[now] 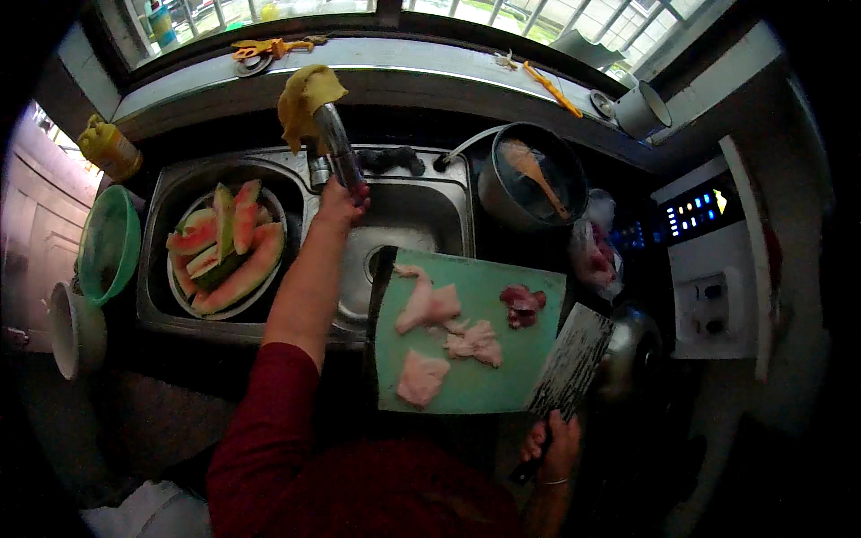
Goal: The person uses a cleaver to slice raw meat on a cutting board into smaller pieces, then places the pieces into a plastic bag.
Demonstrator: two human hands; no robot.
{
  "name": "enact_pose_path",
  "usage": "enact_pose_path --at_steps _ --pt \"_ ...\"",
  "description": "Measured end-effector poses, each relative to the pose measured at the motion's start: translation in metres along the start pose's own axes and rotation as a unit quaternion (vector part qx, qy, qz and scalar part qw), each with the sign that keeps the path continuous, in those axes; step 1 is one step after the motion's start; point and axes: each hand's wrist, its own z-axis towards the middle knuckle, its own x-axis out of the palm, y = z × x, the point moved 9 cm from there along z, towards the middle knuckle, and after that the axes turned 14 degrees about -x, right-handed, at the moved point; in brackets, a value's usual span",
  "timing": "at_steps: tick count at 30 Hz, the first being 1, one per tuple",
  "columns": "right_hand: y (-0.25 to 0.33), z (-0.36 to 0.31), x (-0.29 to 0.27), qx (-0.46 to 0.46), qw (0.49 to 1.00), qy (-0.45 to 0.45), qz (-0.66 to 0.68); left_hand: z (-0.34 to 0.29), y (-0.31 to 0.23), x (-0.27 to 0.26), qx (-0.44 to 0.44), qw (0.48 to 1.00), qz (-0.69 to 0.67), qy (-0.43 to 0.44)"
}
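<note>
My left hand [343,199] reaches over the sink and is closed around the lower end of the chrome faucet [334,134]. A yellow cloth [309,97] is draped over the faucet's top. In my right hand [558,446] is the dark handle of a cleaver [574,357], its wide blade lying across the right edge of a green cutting board [520,377]. Pale pieces of fatty meat [421,377] are spread over the board's left and middle. A small pile of dark red meat [522,307] sits at its upper right.
The left sink basin holds a bowl [280,269] of watermelon rinds [235,282]. A pot [489,193] with a wooden spatula [531,175] stands behind the board, beside a plastic bag of meat [594,255]. Green [109,247] and white [79,332] basins lean at far left.
</note>
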Motion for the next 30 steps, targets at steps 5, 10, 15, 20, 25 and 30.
enact_pose_path --at_steps 5,10,15,20,25,30 --pt "0.001 -0.002 0.004 -0.013 1.0 -0.003 0.017 -0.032 0.024 0.03 -0.004 0.998 -0.035 0.057" --pt "-0.003 -0.001 0.004 -0.023 0.999 0.032 0.003 -0.083 0.049 0.051 0.041 0.953 -0.195 0.229" --pt "-0.006 -0.005 0.01 -0.015 0.999 0.033 0.011 -0.105 0.092 0.053 0.082 0.941 -0.259 0.203" --pt "-0.002 -0.007 0.015 -0.023 0.997 0.071 0.01 -0.114 0.09 0.045 0.065 0.962 -0.202 0.173" --pt "-0.004 -0.01 0.008 -0.016 0.998 0.062 0.027 -0.124 0.087 0.039 0.08 0.988 -0.13 0.0" --pt "0.001 -0.012 0.011 -0.03 0.997 0.071 0.012 -0.122 0.078 0.041 0.106 0.989 -0.106 0.007"
